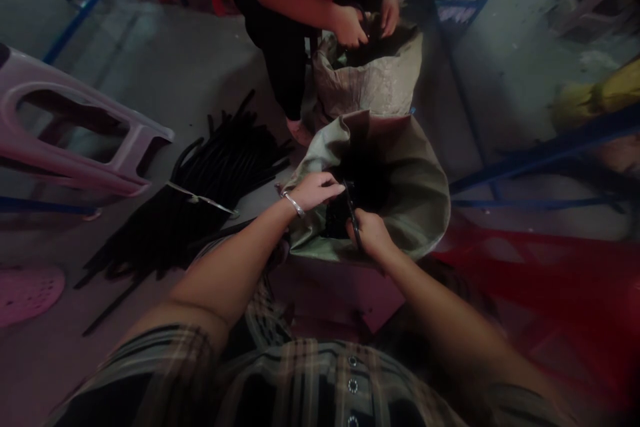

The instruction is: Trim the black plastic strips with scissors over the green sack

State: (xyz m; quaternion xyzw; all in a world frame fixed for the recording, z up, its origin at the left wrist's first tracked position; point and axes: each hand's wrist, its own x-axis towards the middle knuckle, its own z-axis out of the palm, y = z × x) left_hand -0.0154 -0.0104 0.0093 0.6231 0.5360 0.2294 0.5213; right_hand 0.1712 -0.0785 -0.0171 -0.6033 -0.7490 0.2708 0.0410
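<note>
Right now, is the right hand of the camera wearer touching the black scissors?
Touching. The head view shows the right hand closed around the handle end of the black scissors, with no gap visible there.

Apparently a workshop: blue metal frames (575,141), bundled black tubes (175,227), large sacks (423,193).

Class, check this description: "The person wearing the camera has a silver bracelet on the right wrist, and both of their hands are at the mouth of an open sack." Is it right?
Not quite. The head view shows the silver bracelet on the wrist of the left hand, not the right hand. Both hands are at the mouth of an open sack.
</note>
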